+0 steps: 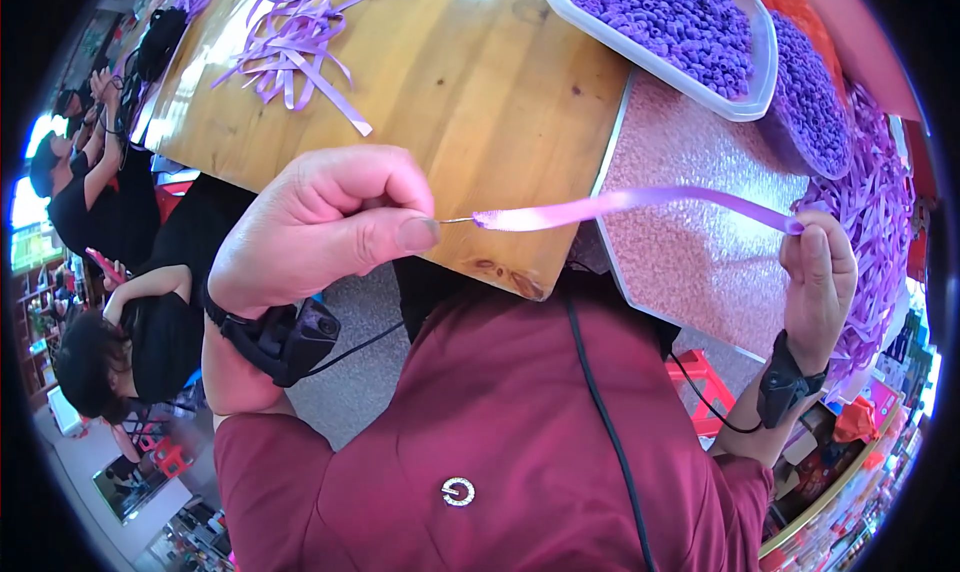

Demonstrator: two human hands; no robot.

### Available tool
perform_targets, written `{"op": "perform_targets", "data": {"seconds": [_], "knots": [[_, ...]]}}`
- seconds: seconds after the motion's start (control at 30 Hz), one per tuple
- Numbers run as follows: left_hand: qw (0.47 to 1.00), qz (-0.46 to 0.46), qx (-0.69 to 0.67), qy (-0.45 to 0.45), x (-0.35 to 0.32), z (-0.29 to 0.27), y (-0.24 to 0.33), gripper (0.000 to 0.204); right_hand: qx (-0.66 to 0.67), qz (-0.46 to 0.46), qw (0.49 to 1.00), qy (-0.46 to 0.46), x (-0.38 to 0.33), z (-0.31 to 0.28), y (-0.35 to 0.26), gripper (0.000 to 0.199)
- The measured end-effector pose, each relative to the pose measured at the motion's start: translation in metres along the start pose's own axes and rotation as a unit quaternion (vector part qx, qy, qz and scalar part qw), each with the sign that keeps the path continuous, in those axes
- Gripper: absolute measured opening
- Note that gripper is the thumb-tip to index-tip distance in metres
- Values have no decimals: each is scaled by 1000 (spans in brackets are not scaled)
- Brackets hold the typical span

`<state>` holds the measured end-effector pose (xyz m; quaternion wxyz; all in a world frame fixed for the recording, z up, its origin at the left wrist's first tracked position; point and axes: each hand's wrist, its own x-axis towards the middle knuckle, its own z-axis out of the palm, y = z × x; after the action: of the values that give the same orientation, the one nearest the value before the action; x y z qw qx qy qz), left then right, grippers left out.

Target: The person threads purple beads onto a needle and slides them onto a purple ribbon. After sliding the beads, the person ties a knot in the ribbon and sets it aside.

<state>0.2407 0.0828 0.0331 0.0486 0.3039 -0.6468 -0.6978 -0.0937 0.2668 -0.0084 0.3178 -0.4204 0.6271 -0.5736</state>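
Observation:
My left hand (325, 222) pinches a thin metal needle (456, 221) between thumb and forefinger, over the near edge of the wooden table. At the needle's other end hangs a shiny purple ribbon (620, 204), its frayed end gathered there. The ribbon runs to the right in a slight arch. Its far end is pinched in the fingertips of my right hand (822, 282), where a small dark purple tip shows. What joins ribbon and needle is too small to make out.
A clear plastic tub (560, 2) holds small purple coiled pieces; a second heap (815, 102) lies beside it. Loose purple ribbons lie on the wooden table (500, 92) and hang in a bundle (870, 222) at right. A pale textured tabletop (690, 262) adjoins. Other people sit at left.

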Motion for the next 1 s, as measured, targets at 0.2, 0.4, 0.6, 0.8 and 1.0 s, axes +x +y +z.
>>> {"op": "perform_targets", "data": {"seconds": [0.2,0.4,0.6,0.8,1.0], "knots": [[999,35,-2,5,2,13,4,8,-81,17,994,-69,2,55,-30,21],[998,55,3,13,5,24,6,8,-161,-125,954,-221,13,92,-38,41],[997,62,26,33,7,28,8,8,-57,-53,936,-343,15,114,-43,31],[996,65,55,24,9,28,5,7,105,70,927,-353,11,122,-33,15],[995,73,68,19,12,28,2,7,95,82,947,-297,9,127,-33,13]]}}
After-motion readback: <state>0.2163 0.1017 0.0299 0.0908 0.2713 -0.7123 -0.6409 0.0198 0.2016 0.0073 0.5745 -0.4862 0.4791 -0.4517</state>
